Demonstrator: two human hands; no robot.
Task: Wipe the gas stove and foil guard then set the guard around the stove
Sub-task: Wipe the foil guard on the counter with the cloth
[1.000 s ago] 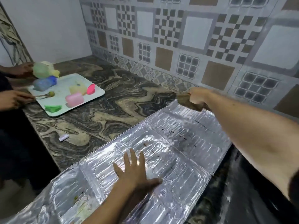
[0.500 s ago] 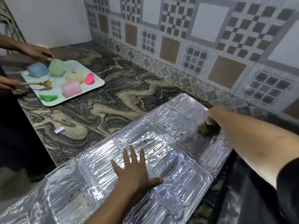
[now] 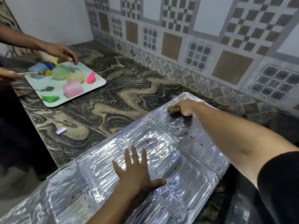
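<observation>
While left hand (image 3: 137,173) lies flat — fingers released — on foil guard (image 3: 100,173), right hand (image 3: 186,107) grips brown cloth (image 3: 174,109).

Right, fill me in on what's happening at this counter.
A person is wiping a foil guard laid flat on the marbled counter. The left hand presses flat on its middle panel, while the right hand grips a brown cloth on the far panel. Brown specks show on the middle panel. At far left, another person's hands work over a tray of coloured pieces.
</observation>
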